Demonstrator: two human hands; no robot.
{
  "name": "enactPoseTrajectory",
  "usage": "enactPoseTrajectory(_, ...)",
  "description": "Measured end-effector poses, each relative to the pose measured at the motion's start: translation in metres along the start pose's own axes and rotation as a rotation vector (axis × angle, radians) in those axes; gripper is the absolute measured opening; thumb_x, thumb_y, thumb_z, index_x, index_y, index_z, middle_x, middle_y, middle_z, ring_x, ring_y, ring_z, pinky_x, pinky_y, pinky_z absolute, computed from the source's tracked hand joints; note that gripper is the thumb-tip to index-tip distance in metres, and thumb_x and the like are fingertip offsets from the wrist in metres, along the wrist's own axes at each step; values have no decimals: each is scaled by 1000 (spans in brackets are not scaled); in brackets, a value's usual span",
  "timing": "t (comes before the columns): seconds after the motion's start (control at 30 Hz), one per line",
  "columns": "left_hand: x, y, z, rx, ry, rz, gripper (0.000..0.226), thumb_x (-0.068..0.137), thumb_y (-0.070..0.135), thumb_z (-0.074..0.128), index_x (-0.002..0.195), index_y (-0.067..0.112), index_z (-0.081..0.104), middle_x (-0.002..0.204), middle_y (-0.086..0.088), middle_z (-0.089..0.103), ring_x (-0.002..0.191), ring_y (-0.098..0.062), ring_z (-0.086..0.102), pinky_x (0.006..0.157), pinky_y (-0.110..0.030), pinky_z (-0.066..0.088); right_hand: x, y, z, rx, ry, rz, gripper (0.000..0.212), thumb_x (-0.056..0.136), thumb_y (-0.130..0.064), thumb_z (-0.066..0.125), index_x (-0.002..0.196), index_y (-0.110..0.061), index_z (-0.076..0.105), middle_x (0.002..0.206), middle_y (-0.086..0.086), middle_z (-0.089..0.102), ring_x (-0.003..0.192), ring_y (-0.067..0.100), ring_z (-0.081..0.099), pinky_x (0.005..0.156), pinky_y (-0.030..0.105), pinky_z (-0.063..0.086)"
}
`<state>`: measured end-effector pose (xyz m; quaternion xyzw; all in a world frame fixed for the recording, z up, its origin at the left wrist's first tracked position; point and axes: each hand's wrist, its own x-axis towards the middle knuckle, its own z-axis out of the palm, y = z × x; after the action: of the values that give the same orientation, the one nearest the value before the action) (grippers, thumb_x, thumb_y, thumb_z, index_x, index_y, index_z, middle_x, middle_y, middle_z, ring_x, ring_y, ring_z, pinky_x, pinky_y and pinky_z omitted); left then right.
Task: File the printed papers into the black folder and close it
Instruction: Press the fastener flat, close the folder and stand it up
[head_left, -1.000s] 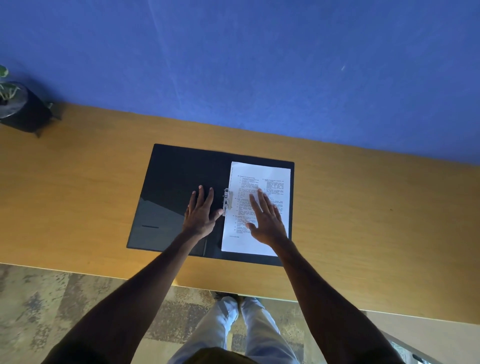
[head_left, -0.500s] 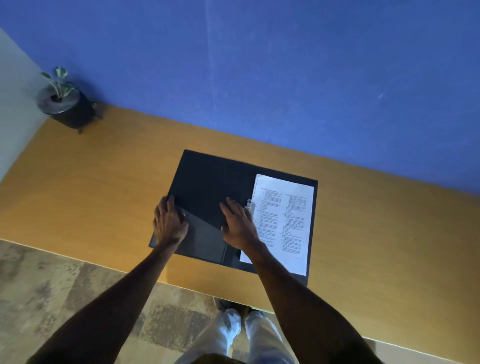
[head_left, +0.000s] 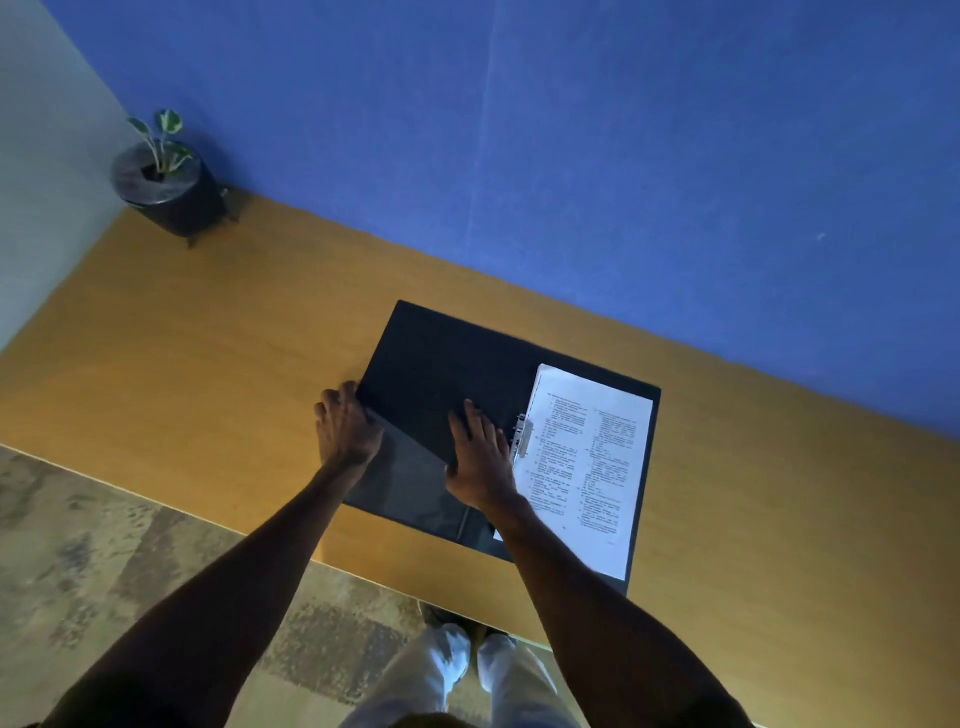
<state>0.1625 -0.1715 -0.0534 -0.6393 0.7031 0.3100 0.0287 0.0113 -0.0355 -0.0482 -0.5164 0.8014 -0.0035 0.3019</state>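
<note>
— What's changed since a second ago?

— Both hands have gone leftward. Back then the right hand (head_left: 480, 462) pressed flat on the papers (head_left: 587, 467) and the left hand (head_left: 345, 428) lay on the inner cover. Now I see the left hand at the outer edge of the folder (head_left: 441, 364), and the right hand has come off the sheets onto the cover.

— How's the left hand set?

— Fingers curled together over the cover's left edge, thumb side on top. It looks clamped on that edge, though the fingertips are hidden underneath. I can't tell whether the cover has lifted at all.

— And the right?

— Spread flat, fingers apart, palm down on the black cover, gripping nothing. Just right of its fingers sits the metal clip (head_left: 522, 436).

— Where are the papers?

— Right of the right hand, lying on the folder's right half, with their left margin at the clip. Black border shows past their top and right edges. The print is too small for me to read.

— Is the folder shut?

— No, it lies open on the desk (head_left: 234, 338), both halves showing.

— Anything else?

— Far beyond the left hand, in the desk's corner by the blue wall (head_left: 623, 156), stands a potted plant (head_left: 166, 176).
</note>
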Motion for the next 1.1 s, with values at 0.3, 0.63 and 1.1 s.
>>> enactPoseTrajectory(0.3,16,1,-4,-135,-14,-168,43,104,13,58,144,0,50,152,-29,51,146,-51,43,119,-58,39,-2,1,4,25,-13,17,93,98,-32,67,173,-18,15,183,5,-1,171,29,6,138,54,13)
enactPoseTrajectory(0.63,20,1,1,-347,16,-281,43,104,28,64,140,4,66,154,-21,57,149,-45,47,124,-54,38,-3,4,0,79,-39,28,97,96,-32,71,173,-17,15,183,6,-3,171,30,4,138,54,14)
enactPoseTrajectory(1.1,-34,34,-65,-641,53,90,42,107,49,62,131,19,78,111,-22,81,98,-39,77,76,-49,62,-31,20,-16,256,88,-101,94,104,-23,67,176,-17,6,184,3,-8,172,25,3,138,55,16)
